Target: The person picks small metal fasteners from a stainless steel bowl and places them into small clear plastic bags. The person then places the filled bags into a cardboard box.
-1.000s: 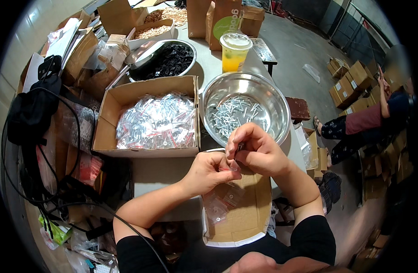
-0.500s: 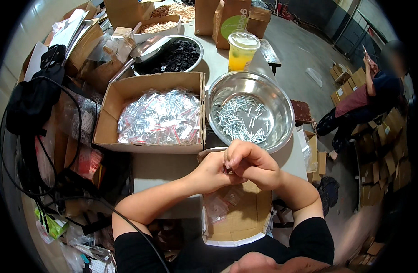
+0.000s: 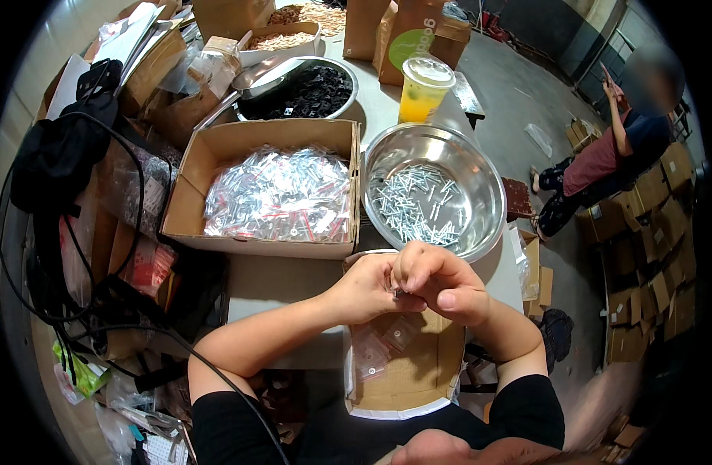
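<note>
My left hand [image 3: 365, 290] and my right hand [image 3: 443, 284] meet over a shallow cardboard tray [image 3: 420, 380]. The fingers of both are closed in a pinch around something small and dark between them, too hidden to name. Several small clear zip bags [image 3: 373, 350] lie in the tray beneath my hands. Just beyond my right hand stands a steel bowl [image 3: 484, 213] with many silvery screws [image 3: 409, 203] in it. To its left, an open cardboard box [image 3: 271, 246] holds a heap of filled clear bags [image 3: 275, 194] with red strips.
Behind the box sits a metal basin [image 3: 350, 91] of black parts with a scoop [image 3: 267, 77]. A lidded cup of yellow drink [image 3: 419, 97] stands behind the bowl. Black cables [image 3: 135, 194] hang at the left. Another person [image 3: 604, 155] is at the right, near stacked cartons [image 3: 646, 263].
My right fingers have shifted a little, and the thumb now shows bent apart from them. The whole view has moved slightly. The other person appears farther left in the picture.
</note>
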Demonstrator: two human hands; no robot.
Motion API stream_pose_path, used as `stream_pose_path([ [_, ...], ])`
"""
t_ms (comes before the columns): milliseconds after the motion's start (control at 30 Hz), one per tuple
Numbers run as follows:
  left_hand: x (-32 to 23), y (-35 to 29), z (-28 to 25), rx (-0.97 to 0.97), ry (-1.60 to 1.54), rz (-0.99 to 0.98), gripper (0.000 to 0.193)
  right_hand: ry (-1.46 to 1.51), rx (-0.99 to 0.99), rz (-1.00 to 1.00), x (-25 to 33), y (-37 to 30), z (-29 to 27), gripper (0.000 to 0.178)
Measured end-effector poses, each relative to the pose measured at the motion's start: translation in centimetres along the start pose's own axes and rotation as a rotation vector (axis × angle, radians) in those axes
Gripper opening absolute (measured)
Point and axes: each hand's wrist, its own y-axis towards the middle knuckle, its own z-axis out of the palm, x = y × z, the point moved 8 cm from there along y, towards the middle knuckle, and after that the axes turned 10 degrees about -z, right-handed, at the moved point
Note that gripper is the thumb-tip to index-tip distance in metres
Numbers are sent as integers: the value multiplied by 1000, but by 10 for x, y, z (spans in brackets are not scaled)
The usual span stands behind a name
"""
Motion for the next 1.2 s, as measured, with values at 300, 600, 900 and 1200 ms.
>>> stream_pose_path([
  [300,1,0,3,52,-55,54,24,40,68,-57,5,3,1,30],
  [600,-7,-4,0,-34,64,72,21,-1076,258,46,25,20,11,34],
  [900,6,0,-4,-42,88,27,23,-1002,142,140,36,14,-4,15],
  [1200,-6,-2,2,7,9,37,20,-928,170,71,31,17,-7,19],
])
